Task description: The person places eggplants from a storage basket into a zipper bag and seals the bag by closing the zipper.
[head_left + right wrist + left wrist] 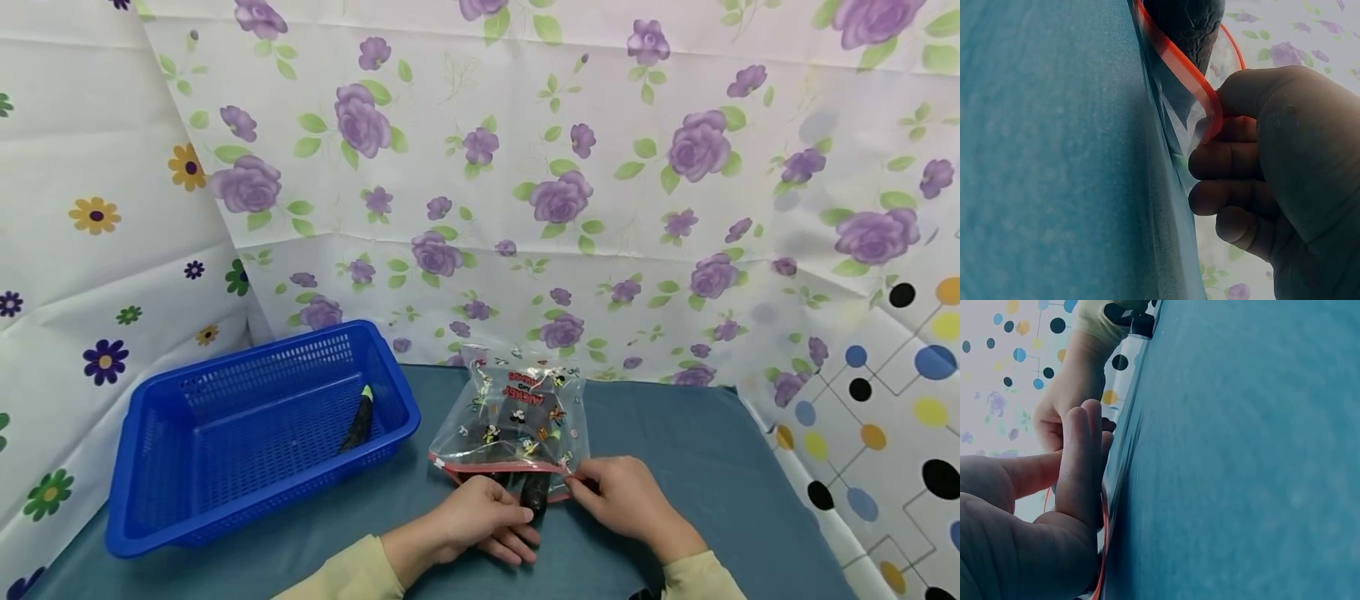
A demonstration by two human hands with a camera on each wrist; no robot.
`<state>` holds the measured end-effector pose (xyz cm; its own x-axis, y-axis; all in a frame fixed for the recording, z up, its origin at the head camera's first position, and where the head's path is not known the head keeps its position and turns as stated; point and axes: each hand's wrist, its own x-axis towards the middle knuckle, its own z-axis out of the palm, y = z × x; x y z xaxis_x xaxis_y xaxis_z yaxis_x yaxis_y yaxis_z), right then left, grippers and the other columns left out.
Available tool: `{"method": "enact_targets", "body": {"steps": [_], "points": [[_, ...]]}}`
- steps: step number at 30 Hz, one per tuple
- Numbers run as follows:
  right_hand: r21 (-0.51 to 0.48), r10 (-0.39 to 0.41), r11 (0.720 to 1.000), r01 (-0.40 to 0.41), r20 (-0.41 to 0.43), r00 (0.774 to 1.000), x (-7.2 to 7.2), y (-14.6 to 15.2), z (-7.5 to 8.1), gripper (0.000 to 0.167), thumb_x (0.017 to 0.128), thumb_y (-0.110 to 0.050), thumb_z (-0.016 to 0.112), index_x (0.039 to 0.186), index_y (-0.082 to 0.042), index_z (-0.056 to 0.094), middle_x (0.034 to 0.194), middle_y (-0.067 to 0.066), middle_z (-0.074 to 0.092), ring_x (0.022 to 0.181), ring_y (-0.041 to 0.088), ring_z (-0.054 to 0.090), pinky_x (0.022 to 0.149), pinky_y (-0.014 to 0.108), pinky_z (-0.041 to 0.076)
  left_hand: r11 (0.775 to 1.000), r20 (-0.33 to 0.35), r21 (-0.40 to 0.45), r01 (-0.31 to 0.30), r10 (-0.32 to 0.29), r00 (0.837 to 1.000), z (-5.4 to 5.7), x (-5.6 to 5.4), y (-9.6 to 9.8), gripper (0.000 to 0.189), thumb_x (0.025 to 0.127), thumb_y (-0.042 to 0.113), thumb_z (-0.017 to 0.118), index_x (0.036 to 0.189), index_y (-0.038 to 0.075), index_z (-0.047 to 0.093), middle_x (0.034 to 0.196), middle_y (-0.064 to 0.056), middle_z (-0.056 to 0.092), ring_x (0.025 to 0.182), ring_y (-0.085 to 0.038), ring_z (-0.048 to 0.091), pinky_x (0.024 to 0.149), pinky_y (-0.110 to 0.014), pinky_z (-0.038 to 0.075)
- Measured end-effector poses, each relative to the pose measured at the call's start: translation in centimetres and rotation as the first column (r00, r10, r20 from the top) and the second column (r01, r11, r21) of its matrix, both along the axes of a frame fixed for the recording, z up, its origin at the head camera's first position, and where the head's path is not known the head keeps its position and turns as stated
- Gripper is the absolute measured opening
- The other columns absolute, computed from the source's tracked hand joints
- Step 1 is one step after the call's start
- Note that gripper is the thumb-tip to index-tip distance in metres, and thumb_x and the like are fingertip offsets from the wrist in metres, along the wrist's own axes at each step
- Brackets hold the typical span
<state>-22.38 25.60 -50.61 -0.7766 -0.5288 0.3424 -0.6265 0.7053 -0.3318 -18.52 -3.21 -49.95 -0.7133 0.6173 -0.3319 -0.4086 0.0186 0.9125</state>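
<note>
A clear zip bag (517, 408) with cartoon prints and a red zip edge lies on the cloth, its mouth toward me. Dark, long vegetables show inside; one dark vegetable (535, 493) has its rounded end poking out at the mouth. My left hand (480, 521) is at that end, thumb tip against it, with the other fingers stretched out straight below. On the mouth's right corner my right hand (626, 500) pinches the red zip edge (1188, 72) between thumb and forefinger. The right wrist view shows the vegetable's wrinkled dark skin inside the opening.
A blue perforated basket (262, 433) stands to the left, with another dark vegetable (360, 421) with a pale green tip in its right end. Blue-green cloth (675, 433) covers the table. Flowered and dotted sheets hang behind and at both sides.
</note>
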Motion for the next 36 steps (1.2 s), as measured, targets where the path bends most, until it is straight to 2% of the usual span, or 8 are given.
{"method": "enact_targets", "body": {"steps": [5, 9, 21, 28, 36], "points": [[0.0, 0.001, 1.0, -0.001, 0.001, 1.0, 0.0, -0.1, -0.2, 0.031, 0.103, -0.019, 0.081, 0.079, -0.034, 0.069, 0.063, -0.025, 0.046, 0.052, -0.006, 0.038, 0.051, 0.022, 0.034, 1.0, 0.007, 0.0, -0.015, 0.015, 1.0, 0.0, 0.2, 0.3, 0.035, 0.112, 0.02, 0.068, 0.126, -0.012, 0.074, 0.112, -0.029, 0.08, 0.085, -0.022, 0.084, 0.073, -0.034, 0.068], [0.001, -0.003, 1.0, 0.003, -0.012, 1.0, 0.0, -0.2, -0.3, 0.033, 0.102, -0.018, 0.082, 0.078, -0.034, 0.067, 0.062, -0.026, 0.045, 0.051, -0.006, 0.038, 0.051, 0.022, 0.033, 1.0, 0.013, 0.007, -0.014, 0.014, 1.0, 0.0, 0.2, 0.5, 0.035, 0.112, 0.02, 0.068, 0.126, -0.012, 0.075, 0.111, -0.028, 0.081, 0.084, -0.02, 0.084, 0.072, -0.033, 0.068], [0.005, -0.005, 1.0, 0.005, -0.013, 1.0, -0.1, -0.1, -0.2, 0.027, 0.102, -0.018, 0.081, 0.082, -0.033, 0.073, 0.065, -0.026, 0.049, 0.053, -0.007, 0.041, 0.052, 0.022, 0.036, 0.999, 0.051, 0.039, -0.011, 0.009, 0.999, -0.3, -0.2, 1.2, 0.04, 0.115, 0.02, 0.062, 0.128, -0.015, 0.073, 0.116, -0.029, 0.079, 0.092, -0.023, 0.084, 0.08, -0.036, 0.068], [-0.002, 0.003, 1.0, -0.003, -0.009, 1.0, 0.0, 0.0, -0.2, 0.027, 0.102, -0.018, 0.081, 0.082, -0.033, 0.073, 0.065, -0.027, 0.049, 0.053, -0.007, 0.041, 0.052, 0.022, 0.036, 0.994, 0.071, 0.11, -0.031, 0.023, 0.997, -0.5, -0.4, 1.5, 0.04, 0.116, 0.014, 0.059, 0.139, -0.018, 0.065, 0.127, -0.034, 0.075, 0.104, -0.029, 0.083, 0.086, -0.039, 0.068], [0.002, 0.004, 1.0, -0.004, -0.021, 1.0, -0.1, 0.0, -0.3, 0.028, 0.101, -0.017, 0.082, 0.081, -0.033, 0.072, 0.064, -0.027, 0.048, 0.053, -0.007, 0.041, 0.052, 0.022, 0.035, 0.988, 0.08, 0.156, -0.013, 0.001, 0.997, -0.5, -0.5, 1.5, 0.041, 0.117, 0.011, 0.055, 0.145, -0.018, 0.059, 0.135, -0.034, 0.071, 0.115, -0.033, 0.08, 0.094, -0.043, 0.066]]}}
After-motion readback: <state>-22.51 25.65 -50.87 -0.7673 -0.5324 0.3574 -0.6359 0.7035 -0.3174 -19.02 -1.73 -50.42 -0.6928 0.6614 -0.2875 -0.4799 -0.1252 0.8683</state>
